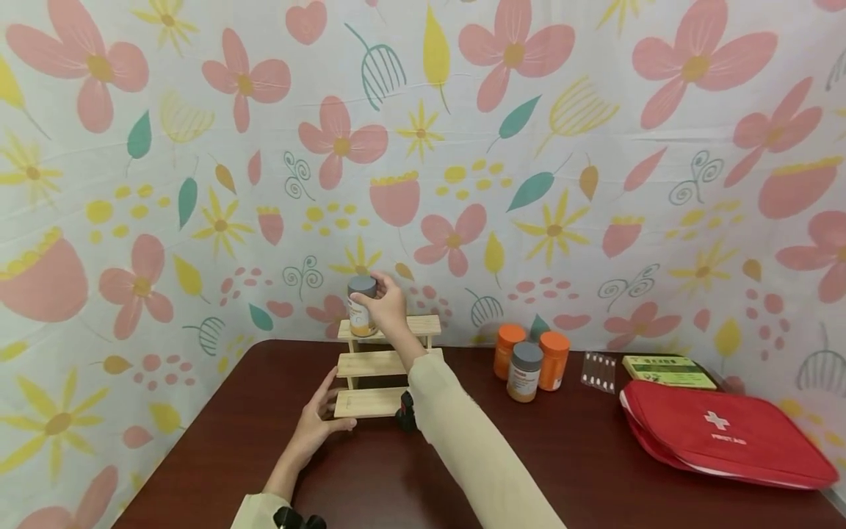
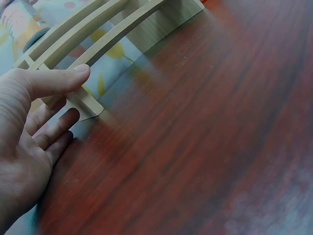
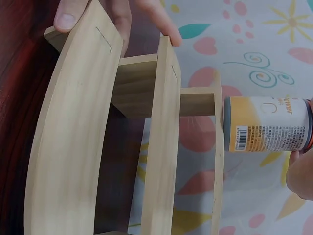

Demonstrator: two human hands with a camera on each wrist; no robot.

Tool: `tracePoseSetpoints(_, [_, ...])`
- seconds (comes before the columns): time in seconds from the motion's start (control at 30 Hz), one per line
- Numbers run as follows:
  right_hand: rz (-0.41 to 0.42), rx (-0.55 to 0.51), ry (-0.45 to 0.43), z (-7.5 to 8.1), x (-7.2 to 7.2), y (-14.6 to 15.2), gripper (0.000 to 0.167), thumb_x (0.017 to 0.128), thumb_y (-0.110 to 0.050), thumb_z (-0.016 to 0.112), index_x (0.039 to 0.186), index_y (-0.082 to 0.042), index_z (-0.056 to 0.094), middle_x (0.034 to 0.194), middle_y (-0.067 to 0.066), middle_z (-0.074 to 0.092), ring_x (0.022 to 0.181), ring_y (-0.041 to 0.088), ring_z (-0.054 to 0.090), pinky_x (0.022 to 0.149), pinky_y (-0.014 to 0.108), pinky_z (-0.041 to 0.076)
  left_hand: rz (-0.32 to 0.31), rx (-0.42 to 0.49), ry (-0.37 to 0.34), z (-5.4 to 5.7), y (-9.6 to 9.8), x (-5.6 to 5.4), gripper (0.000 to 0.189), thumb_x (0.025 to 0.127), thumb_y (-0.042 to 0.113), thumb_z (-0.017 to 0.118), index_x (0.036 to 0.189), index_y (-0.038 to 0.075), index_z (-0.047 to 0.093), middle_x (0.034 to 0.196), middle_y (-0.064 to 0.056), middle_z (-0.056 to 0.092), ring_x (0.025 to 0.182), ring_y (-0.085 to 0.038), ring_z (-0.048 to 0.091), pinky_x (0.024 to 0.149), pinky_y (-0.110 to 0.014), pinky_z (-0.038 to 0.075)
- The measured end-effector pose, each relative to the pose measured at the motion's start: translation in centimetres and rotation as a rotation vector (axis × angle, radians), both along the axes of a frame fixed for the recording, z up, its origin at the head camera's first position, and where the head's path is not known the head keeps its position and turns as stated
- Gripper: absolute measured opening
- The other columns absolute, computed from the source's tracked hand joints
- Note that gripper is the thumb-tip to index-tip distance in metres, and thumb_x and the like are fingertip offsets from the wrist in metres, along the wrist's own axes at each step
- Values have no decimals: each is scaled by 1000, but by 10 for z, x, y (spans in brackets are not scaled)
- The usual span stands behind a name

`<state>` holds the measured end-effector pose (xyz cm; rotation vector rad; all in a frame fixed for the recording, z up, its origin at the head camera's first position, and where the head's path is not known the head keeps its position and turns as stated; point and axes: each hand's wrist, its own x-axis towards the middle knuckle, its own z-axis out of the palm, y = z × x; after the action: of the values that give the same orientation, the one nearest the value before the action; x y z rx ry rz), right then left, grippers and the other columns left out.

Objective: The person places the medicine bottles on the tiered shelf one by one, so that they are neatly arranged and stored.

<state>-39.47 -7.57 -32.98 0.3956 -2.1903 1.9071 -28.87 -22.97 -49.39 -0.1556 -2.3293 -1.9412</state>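
Observation:
A small three-tier wooden shelf stands at the back left of the dark table. My right hand holds a white and yellow supplement bottle with a grey lid, thumb and fingers around its upper part. The bottle is upright at the left end of the top tier; in the right wrist view its base is right at that board. My left hand grips the shelf's left end, its thumb on the lowest tier and its fingers along the side.
To the right of the shelf stand two orange bottles and another grey-lidded bottle. Farther right lie a clear pack of swabs or capsules, a yellow-green box and a red first aid pouch. A flowered cloth hangs behind the table.

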Motion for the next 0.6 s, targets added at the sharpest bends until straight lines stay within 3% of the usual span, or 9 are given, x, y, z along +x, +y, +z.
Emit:
tracePoseSetpoints(0.17, [21,-6,26,-6,-2,-4,63,86,-20,76,142,-10,50,139,14,56,131,28,53,108,38,46,-6,19,-18,0,0,1,101,78,-1,78,155,35,23,145,-17,48,99,-14,61,72,-30,58])
tracePoseSetpoints(0.4, [9,-53,-4,-12,-5,-4,64,83,-21,78,141,-13,51,140,14,55,131,29,53,109,38,45,-6,25,-17,0,1,1,101,77,-1,79,155,36,24,143,-16,51,101,-18,61,72,-32,58])
tracePoseSetpoints(0.6, [27,-33,-33,-13,-7,0,67,84,-23,78,142,-11,48,142,14,53,133,30,50,111,40,43,4,4,1,0,0,-2,101,77,1,80,155,33,24,143,-16,52,103,-20,61,75,-30,56])
